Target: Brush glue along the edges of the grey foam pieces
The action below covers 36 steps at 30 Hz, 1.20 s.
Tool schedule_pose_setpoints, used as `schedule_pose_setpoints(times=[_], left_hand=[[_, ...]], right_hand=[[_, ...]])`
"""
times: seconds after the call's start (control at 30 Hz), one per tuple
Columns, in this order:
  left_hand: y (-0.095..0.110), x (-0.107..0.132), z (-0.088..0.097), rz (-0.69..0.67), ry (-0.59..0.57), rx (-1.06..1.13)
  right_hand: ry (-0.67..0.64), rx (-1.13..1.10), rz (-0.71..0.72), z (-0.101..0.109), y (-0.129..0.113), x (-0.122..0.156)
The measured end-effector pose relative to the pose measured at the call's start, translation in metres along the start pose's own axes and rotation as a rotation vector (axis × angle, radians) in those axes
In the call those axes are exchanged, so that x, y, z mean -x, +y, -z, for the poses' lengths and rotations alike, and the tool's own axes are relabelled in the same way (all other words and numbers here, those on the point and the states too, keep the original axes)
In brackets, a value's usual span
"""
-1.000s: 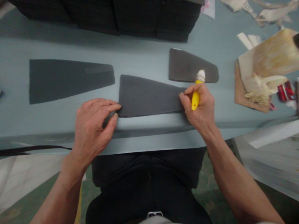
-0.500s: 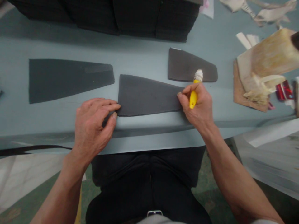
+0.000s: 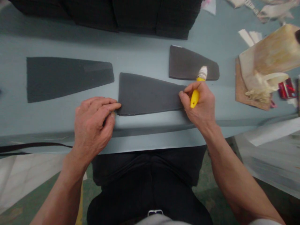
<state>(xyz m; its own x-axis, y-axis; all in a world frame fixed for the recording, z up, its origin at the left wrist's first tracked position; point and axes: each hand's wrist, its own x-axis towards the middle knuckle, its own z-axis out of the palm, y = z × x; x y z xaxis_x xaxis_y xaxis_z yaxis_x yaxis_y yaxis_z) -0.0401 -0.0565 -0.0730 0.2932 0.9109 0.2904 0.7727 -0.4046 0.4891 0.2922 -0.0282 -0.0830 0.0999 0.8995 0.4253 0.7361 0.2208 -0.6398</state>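
Observation:
A dark grey tapered foam piece (image 3: 147, 93) lies flat on the blue-grey table (image 3: 140, 59) in front of me. My left hand (image 3: 93, 123) pinches its wide left end with fingers closed on the edge. My right hand (image 3: 199, 104) is closed round a yellow-handled brush (image 3: 195, 93) whose white tip points away from me, while its fingertips press the piece's narrow right end. A smaller dark grey piece (image 3: 191, 64) lies just beyond the brush tip.
A longer dark grey piece (image 3: 65, 78) lies to the left. Black stacked material (image 3: 112, 15) stands along the far side. At the right are a glue-stained board (image 3: 269, 59) with a white container (image 3: 269, 81), paper scraps and a red object (image 3: 287, 89).
Both hands stay on the ends of the foam piece. The right hand with the brush has shifted only slightly. The piece has hardly moved.

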Motion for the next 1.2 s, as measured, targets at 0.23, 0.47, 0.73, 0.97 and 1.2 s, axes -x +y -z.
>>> schedule_pose_setpoints(times=[0.23,0.47,0.73,0.97,1.2], left_hand=[[-0.0003,0.0003,0.0007,-0.006,-0.004,-0.016],[0.0009,-0.0008,0.0002,0.007,-0.001,-0.01],[0.0011,-0.0016,0.0012,0.016,-0.025,-0.032],[-0.001,0.0004,-0.0009,-0.023,0.003,-0.043],[-0.0011,0.0007,-0.0024,-0.028,0.024,-0.074]], right_hand=[[0.012,0.014,-0.009,-0.0001,0.0014,-0.0002],[-0.013,0.035,-0.012,0.0021,-0.0004,-0.0006],[-0.017,0.013,-0.033,0.0021,0.0008,-0.0004],[-0.005,0.026,-0.023,0.0002,0.0036,0.0003],[0.001,0.01,-0.016,-0.0006,0.0006,-0.0006]])
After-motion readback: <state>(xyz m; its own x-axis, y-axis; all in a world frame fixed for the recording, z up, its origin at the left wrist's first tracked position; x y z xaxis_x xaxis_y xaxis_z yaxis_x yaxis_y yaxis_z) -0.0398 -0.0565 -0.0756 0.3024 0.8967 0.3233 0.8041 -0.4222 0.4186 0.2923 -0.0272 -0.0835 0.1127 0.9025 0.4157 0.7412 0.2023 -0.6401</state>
